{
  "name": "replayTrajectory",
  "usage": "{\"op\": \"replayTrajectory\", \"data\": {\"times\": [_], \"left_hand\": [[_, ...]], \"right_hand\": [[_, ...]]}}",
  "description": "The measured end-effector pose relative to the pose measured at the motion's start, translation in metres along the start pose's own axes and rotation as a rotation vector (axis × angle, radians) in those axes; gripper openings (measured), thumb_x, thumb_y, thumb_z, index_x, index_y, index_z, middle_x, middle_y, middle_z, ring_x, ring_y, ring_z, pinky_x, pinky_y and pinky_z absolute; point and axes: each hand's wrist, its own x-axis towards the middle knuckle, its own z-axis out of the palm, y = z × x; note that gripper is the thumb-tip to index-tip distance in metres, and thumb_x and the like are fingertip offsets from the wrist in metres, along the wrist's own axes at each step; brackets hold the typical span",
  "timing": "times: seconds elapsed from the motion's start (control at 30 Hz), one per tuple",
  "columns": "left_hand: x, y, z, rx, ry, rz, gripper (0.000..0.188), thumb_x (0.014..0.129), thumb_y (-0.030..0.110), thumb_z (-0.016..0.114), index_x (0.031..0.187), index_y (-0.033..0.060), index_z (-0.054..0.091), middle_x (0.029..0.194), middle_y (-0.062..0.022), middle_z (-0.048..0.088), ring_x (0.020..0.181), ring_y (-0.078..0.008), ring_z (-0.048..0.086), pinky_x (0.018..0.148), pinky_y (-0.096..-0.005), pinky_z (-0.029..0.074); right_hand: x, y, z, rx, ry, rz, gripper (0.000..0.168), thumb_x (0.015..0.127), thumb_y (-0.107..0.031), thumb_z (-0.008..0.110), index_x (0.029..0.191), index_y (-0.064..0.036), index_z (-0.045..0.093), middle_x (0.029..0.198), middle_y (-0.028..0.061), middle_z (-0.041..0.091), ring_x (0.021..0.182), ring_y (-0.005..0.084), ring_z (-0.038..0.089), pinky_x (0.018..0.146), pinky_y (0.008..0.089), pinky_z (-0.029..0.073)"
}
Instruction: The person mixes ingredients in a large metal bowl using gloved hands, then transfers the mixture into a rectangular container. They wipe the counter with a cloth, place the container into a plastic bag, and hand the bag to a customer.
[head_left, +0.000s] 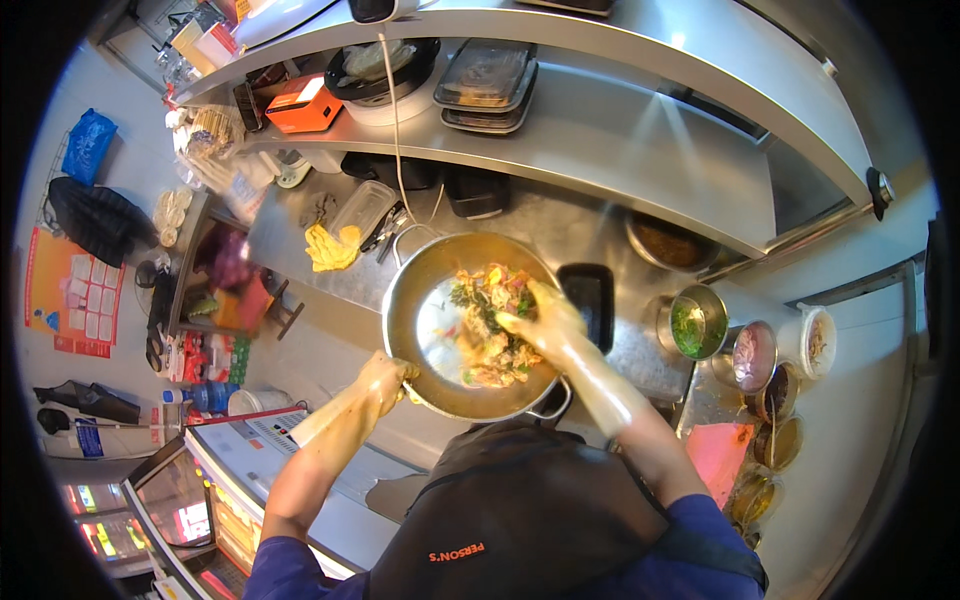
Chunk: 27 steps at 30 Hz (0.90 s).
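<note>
A large round metal pan (420, 271) with loop handles stands before me near the edge of the steel counter. Shredded food with green herbs (491, 330) lies in its middle and right part. My left hand (386, 379), in a pale translucent glove, grips the pan's rim at the lower left. My right hand (544, 319), gloved the same way, reaches over the right rim into the food, thumb apart from the fingers; whether it holds some is unclear. A black plastic tray (589, 307) lies just right of the pan, partly behind my right hand.
A yellow cloth (332, 247) and a clear plastic container (365, 206) lie left on the steel counter (337, 289). At right stand a metal bowl of chopped greens (694, 322), another metal bowl (752, 358) and several sauce containers. A steel shelf (637, 124) with lidded trays (487, 82) overhangs the back.
</note>
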Motion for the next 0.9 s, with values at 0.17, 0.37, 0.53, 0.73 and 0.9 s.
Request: {"op": "replayTrajectory", "data": {"times": [0.17, 0.37, 0.53, 0.73, 0.9], "left_hand": [[0.025, -0.015, 0.033, 0.206, -0.05, 0.083, 0.028, 0.067, -0.003, 0.066, 0.091, 0.0054, 0.077, 0.072, -0.0103, 0.071, 0.057, -0.0212, 0.062, 0.05, -0.0317, 0.048], [0.018, -0.014, 0.037, 0.269, -0.046, 0.067, 0.034, 0.064, -0.01, 0.065, 0.092, 0.006, 0.076, 0.074, -0.0099, 0.071, 0.06, -0.0226, 0.065, 0.052, -0.032, 0.049], [0.008, 0.014, 0.037, 0.171, -0.069, 0.114, 0.015, 0.079, 0.005, 0.062, 0.083, -0.0011, 0.076, 0.067, -0.0099, 0.066, 0.054, -0.0142, 0.056, 0.049, -0.0303, 0.041], [0.022, 0.032, 0.025, 0.135, -0.02, 0.016, 0.016, 0.079, 0.005, 0.064, 0.081, -0.0064, 0.074, 0.066, -0.0126, 0.067, 0.051, -0.0166, 0.054, 0.046, -0.0321, 0.041], [0.042, 0.042, 0.02, -0.012, 0.074, -0.138, 0.019, 0.074, 0.009, 0.068, 0.079, -0.008, 0.074, 0.067, -0.0155, 0.068, 0.051, -0.0202, 0.058, 0.047, -0.0342, 0.043]], "right_hand": [[0.03, -0.007, 0.002, 0.062, -0.096, -0.017, 0.098, 0.077, -0.05, 0.082, 0.157, -0.019, 0.035, 0.157, 0.0218, 0.037, 0.141, 0.0348, 0.045, 0.111, 0.0407, 0.044], [0.018, -0.002, 0.003, 0.203, -0.229, -0.082, 0.058, 0.079, -0.027, 0.081, 0.134, -0.022, 0.064, 0.119, 0.017, 0.07, 0.109, 0.0314, 0.068, 0.095, 0.0412, 0.053], [0.016, 0.035, 0.007, 1.057, -0.072, -0.11, 0.034, 0.082, 0.011, 0.068, 0.112, -0.002, 0.072, 0.103, 0.0078, 0.076, 0.095, 0.013, 0.07, 0.084, 0.0289, 0.055], [0.013, 0.063, -0.029, 1.252, 0.052, -0.01, 0.05, 0.083, 0.017, 0.065, 0.129, -0.002, 0.06, 0.115, 0.007, 0.07, 0.101, 0.0163, 0.068, 0.087, 0.0288, 0.057], [0.043, 0.104, -0.015, 1.15, 0.318, 0.056, 0.054, 0.082, 0.014, 0.066, 0.133, -0.005, 0.056, 0.113, 0.011, 0.07, 0.092, 0.0193, 0.07, 0.07, 0.0277, 0.064]]}}
